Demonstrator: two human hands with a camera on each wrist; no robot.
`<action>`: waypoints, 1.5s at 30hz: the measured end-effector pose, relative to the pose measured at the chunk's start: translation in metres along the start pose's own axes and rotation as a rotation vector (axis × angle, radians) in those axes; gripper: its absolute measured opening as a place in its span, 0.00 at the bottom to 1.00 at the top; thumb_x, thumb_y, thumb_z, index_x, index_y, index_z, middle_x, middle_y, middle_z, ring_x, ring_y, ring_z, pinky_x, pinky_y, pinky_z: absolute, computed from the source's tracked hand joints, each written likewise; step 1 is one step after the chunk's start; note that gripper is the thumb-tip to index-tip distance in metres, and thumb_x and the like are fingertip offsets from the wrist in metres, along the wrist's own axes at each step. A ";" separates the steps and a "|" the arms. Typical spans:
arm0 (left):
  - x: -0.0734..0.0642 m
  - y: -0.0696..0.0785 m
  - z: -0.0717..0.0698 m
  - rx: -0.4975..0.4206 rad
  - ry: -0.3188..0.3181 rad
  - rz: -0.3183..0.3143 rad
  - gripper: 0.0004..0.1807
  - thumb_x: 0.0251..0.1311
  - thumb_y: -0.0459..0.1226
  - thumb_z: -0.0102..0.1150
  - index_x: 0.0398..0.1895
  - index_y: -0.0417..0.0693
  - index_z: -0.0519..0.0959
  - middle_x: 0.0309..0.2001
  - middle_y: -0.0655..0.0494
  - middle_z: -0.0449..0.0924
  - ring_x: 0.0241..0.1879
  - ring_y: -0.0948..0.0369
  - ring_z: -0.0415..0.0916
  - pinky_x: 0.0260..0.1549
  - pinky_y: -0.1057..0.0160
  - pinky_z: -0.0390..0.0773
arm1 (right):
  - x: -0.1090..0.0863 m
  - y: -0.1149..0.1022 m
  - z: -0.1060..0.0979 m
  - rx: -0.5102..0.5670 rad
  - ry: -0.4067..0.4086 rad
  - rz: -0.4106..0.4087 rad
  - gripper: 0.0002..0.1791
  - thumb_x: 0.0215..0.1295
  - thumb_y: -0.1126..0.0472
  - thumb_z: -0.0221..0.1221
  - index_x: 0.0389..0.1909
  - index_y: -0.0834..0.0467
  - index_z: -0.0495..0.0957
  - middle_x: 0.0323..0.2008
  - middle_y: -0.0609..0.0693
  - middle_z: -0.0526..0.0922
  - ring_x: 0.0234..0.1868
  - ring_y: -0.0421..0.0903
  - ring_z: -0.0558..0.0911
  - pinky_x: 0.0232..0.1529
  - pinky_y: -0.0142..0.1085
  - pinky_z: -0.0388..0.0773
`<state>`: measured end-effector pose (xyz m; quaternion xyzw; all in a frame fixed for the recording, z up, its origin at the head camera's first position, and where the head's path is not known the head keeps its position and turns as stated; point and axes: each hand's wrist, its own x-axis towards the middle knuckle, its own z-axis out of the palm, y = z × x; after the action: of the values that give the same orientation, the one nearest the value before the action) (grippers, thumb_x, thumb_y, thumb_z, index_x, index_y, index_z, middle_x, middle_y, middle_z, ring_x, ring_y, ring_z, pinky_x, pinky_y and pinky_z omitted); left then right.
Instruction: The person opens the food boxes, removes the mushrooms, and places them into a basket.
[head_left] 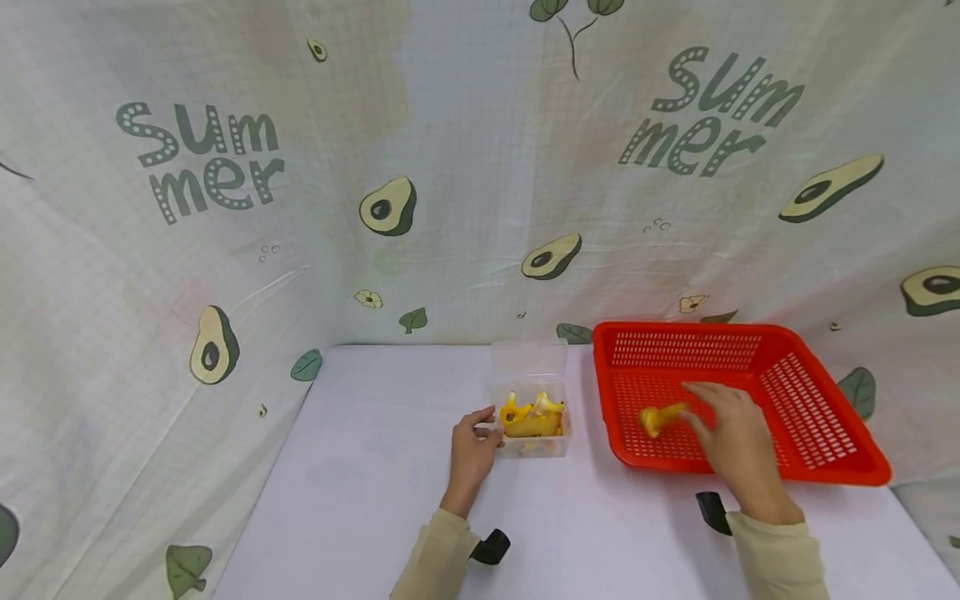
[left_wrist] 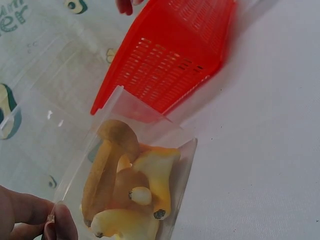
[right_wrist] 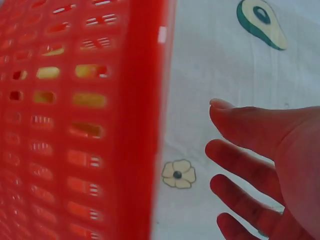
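Sleeves (head_left: pixel 435 562) foremost; my left hand (head_left: pixel 471 457) pinches the box (head_left: pixel 551 449), mushrooms (head_left: pixel 532 427) still inside; right hand (head_left: pixel 741 442) wide, one mushroom (head_left: pixel 660 419) beside it in the basket (head_left: pixel 697 328).

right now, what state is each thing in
Clear box: open
Lid: raised
Yellow mushrooms: piled in the box
Red basket: upright, open-topped
Loose mushroom: ungripped, in or just above the basket
Left hand: pinching the box's edge
Right hand: over the basket, holding nothing

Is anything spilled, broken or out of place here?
Nothing stands out. Yellow mushroom-like pieces sit in the clear box; a separate one shows against the red basket, too blurred to tell whether it rests there.
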<state>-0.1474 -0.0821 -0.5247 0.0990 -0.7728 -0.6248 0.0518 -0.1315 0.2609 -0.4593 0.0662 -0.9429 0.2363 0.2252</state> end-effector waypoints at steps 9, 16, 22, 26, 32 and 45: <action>0.002 0.002 -0.001 0.013 0.017 -0.004 0.21 0.63 0.23 0.65 0.61 0.32 0.82 0.49 0.43 0.81 0.33 0.61 0.79 0.36 0.56 0.92 | 0.003 -0.027 0.019 0.068 -0.016 -0.133 0.25 0.51 0.73 0.77 0.52 0.68 0.86 0.52 0.66 0.85 0.54 0.68 0.78 0.53 0.68 0.77; 0.003 0.001 -0.001 0.024 0.024 -0.021 0.21 0.65 0.24 0.65 0.61 0.33 0.82 0.49 0.43 0.81 0.34 0.61 0.79 0.36 0.60 0.91 | 0.005 -0.067 0.044 0.110 -0.028 -0.330 0.25 0.47 0.75 0.79 0.50 0.65 0.87 0.49 0.59 0.88 0.52 0.61 0.82 0.53 0.60 0.83; 0.003 0.003 -0.001 0.014 0.022 -0.010 0.21 0.64 0.23 0.65 0.61 0.32 0.82 0.49 0.42 0.81 0.33 0.61 0.78 0.36 0.59 0.92 | 0.008 -0.092 0.066 0.103 -0.165 -0.327 0.24 0.51 0.71 0.79 0.52 0.61 0.88 0.51 0.55 0.88 0.55 0.57 0.82 0.58 0.56 0.83; 0.003 0.003 -0.001 0.007 0.025 -0.009 0.21 0.64 0.23 0.65 0.60 0.31 0.82 0.48 0.42 0.81 0.33 0.62 0.78 0.34 0.60 0.91 | 0.012 -0.102 0.081 0.097 -0.215 -0.349 0.22 0.53 0.71 0.78 0.51 0.62 0.88 0.51 0.54 0.88 0.56 0.56 0.82 0.60 0.54 0.83; 0.002 0.000 0.000 -0.013 0.016 -0.006 0.20 0.64 0.22 0.64 0.60 0.30 0.82 0.49 0.40 0.81 0.33 0.61 0.78 0.37 0.53 0.92 | 0.016 -0.106 0.098 0.100 -0.271 -0.336 0.20 0.55 0.72 0.77 0.50 0.61 0.89 0.50 0.54 0.88 0.55 0.55 0.81 0.61 0.52 0.82; -0.001 0.000 0.002 0.000 0.011 -0.011 0.20 0.64 0.23 0.65 0.61 0.31 0.82 0.48 0.42 0.81 0.33 0.61 0.78 0.37 0.56 0.92 | 0.028 -0.110 0.108 0.094 -0.438 -0.238 0.17 0.57 0.69 0.76 0.48 0.57 0.91 0.48 0.51 0.90 0.55 0.54 0.81 0.66 0.53 0.78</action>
<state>-0.1474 -0.0799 -0.5254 0.1068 -0.7720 -0.6244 0.0528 -0.1734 0.1126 -0.4859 0.2366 -0.9428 0.2318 0.0385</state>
